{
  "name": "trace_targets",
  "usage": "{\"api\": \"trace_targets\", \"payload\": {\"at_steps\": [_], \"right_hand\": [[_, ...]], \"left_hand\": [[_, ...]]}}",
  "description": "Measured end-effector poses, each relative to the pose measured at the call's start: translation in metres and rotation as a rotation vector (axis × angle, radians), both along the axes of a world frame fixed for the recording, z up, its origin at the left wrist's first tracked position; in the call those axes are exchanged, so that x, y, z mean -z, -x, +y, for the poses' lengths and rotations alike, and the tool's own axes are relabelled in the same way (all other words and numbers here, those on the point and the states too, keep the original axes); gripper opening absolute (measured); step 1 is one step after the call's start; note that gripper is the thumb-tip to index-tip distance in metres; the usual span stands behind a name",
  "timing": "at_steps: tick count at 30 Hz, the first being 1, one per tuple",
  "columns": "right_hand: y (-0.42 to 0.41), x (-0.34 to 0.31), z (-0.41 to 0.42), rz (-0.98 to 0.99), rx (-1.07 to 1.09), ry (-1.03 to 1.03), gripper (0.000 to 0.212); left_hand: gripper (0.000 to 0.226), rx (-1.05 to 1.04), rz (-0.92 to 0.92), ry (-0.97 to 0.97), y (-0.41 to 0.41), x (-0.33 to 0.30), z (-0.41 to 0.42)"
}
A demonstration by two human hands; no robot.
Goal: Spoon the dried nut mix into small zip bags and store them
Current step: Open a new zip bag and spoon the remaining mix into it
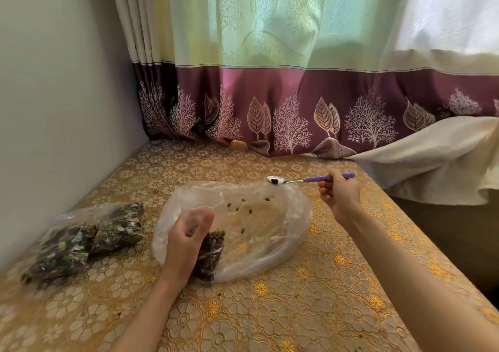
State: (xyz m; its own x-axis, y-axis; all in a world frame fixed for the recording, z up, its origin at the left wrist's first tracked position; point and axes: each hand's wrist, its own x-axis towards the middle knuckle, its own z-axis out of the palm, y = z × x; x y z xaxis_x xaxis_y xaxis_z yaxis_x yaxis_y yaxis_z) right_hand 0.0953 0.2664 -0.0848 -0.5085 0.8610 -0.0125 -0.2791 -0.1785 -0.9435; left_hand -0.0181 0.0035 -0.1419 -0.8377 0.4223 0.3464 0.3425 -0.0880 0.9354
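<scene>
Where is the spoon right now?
Head view, right of centre: the spoon is held by the right hand, its bowl above the big clear bag's far edge.

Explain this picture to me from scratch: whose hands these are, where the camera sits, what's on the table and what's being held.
No machine here: a person works with bare hands, filmed by a wide-angle camera on their head looking down. The right hand holds a purple-handled spoon carrying a dark bit of nut mix. The left hand grips a small zip bag partly filled with mix, over a large, nearly empty clear bag. To the left lie filled bags inside another clear bag. All rest on a table with a gold floral cover, before a curtain.
</scene>
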Motion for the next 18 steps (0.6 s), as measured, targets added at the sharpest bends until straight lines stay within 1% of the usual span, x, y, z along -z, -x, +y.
{"api": "trace_targets", "payload": {"at_steps": [3, 5, 7, 10, 13, 18], "right_hand": [[0.002, -0.003, -0.003, 0.057, -0.050, 0.013, 0.043], [0.004, -0.006, -0.005, 0.074, -0.062, 0.022, 0.037], [0.004, -0.008, -0.006, 0.051, -0.049, -0.009, 0.033], [0.001, -0.008, -0.009, -0.026, -0.047, -0.113, 0.030], [-0.005, -0.001, -0.013, -0.152, -0.044, -0.242, 0.030], [-0.013, 0.013, -0.015, -0.268, 0.090, -0.418, 0.038]], "left_hand": [[0.076, -0.001, -0.006, -0.012, 0.000, 0.000, 0.000], [0.078, 0.001, -0.007, -0.016, -0.001, 0.000, 0.000], [0.077, 0.007, -0.007, -0.016, -0.001, -0.001, 0.000], [0.076, 0.007, -0.010, -0.025, -0.001, 0.000, 0.000], [0.076, 0.008, -0.010, -0.031, 0.000, 0.000, 0.001], [0.075, -0.002, -0.008, -0.031, 0.000, 0.000, 0.001]]}}
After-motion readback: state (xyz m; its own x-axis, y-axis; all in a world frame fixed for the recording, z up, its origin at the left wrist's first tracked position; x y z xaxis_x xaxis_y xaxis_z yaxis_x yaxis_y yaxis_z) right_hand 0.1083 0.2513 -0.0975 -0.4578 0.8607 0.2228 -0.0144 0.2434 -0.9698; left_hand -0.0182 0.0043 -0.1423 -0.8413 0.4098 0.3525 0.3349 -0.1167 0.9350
